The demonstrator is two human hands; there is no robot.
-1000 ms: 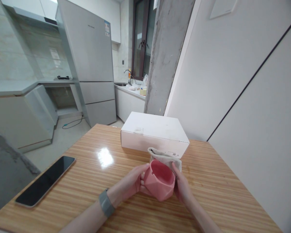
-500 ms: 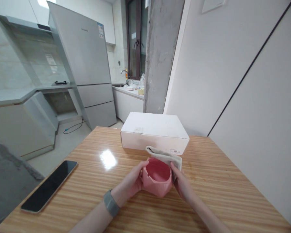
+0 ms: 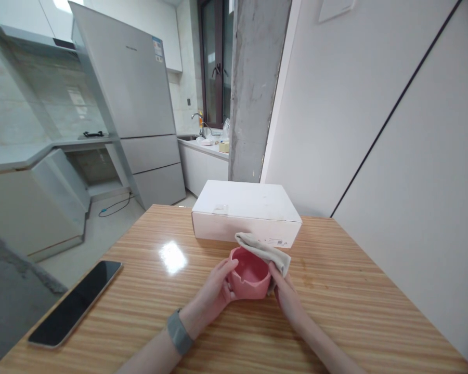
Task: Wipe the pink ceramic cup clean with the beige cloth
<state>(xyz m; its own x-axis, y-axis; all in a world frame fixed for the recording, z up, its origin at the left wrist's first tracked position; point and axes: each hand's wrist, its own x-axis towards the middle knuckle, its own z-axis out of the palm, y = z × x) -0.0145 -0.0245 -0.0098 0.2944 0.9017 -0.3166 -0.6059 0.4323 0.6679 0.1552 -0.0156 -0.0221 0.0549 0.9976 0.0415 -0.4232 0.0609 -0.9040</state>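
Observation:
A pink faceted bowl (image 3: 249,274) rests on the wooden table (image 3: 354,311), just in front of a white box. My left hand (image 3: 214,293) is curled round its left side, with a grey band on the wrist. My right hand (image 3: 284,293) grips the bowl's right side together with a beige cloth (image 3: 263,248), which drapes over the bowl's far right rim. The bowl's opening faces up and slightly toward me.
A white flat box (image 3: 247,210) lies at the table's far edge behind the bowl. A dark phone (image 3: 76,302) lies near the left edge. A white wall runs along the right. A concrete pillar (image 3: 255,88) and a grey fridge (image 3: 130,104) stand beyond.
The bowl, tilted toward me and held higher a second ago, has been lowered and levelled onto the table. Both hands stayed on it, and the cloth moved with my right hand.

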